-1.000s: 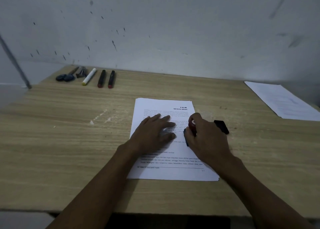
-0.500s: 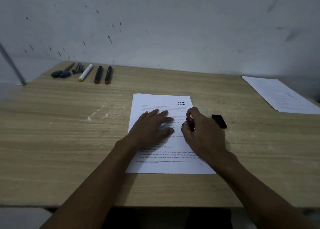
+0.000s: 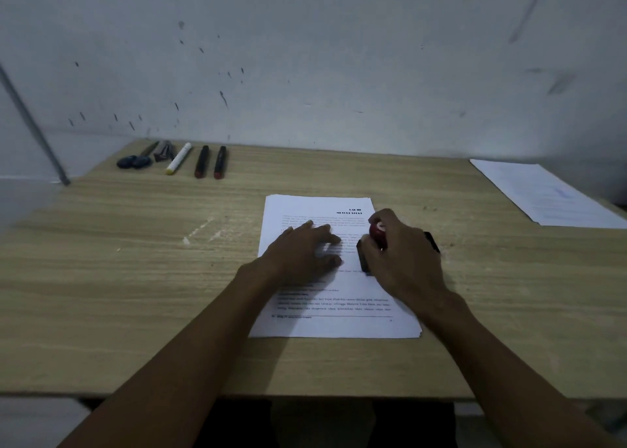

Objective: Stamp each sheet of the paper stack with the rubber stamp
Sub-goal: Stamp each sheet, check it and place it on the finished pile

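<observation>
A stack of printed white sheets [image 3: 339,322] lies in the middle of the wooden desk [image 3: 135,278]. My left hand [image 3: 302,254] rests flat on the top sheet, fingers spread. My right hand [image 3: 403,261] grips a rubber stamp [image 3: 371,247] with a red knob and a dark base. The stamp's base sits against the right half of the top sheet. Most of the stamp is covered by my fingers.
A small black object [image 3: 432,240] lies just right of the stack, partly behind my right hand. Another pile of sheets [image 3: 549,193] sits at the far right. Scissors [image 3: 135,161], a white marker [image 3: 178,158] and two dark markers [image 3: 210,162] line the far left.
My right hand has tilted, so the stamp's dark base now shows on the paper. My left hand stays flat on the sheet. The camera has shifted slightly.
</observation>
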A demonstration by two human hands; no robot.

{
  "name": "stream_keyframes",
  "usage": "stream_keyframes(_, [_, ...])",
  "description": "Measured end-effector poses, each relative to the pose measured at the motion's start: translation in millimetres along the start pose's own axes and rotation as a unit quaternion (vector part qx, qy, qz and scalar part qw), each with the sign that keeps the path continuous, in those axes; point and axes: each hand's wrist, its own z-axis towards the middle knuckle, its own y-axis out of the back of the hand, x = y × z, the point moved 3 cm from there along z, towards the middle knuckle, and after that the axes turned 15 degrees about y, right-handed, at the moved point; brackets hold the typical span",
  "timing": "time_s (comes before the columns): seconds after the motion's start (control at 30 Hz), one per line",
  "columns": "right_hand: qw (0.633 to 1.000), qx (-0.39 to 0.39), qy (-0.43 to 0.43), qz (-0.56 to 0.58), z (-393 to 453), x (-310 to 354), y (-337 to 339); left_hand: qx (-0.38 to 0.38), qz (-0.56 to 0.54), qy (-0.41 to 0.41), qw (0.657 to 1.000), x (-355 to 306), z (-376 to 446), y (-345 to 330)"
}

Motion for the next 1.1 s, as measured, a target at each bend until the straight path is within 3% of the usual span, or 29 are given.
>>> stream_keyframes(0.17, [0.99,-0.084,-0.063,0.094,7,-20,29,0.023,0.02,0.018,0.999,-3,3,6])
stream_keyframes(0.3, [0.988,-0.088,-0.093,0.081,9,-50,47,-0.029,-0.03,0.001,0.999,-21,-2,15])
stream_keyframes(0.6, [0.984,-0.055,-0.163,0.049,3,-99,57,-0.093,-0.113,-0.022,0.989,-46,-5,24])
stream_keyframes(1.1, [0.989,-0.005,-0.147,0.003,18,-97,38,-0.17,-0.158,-0.024,0.972,-31,1,31])
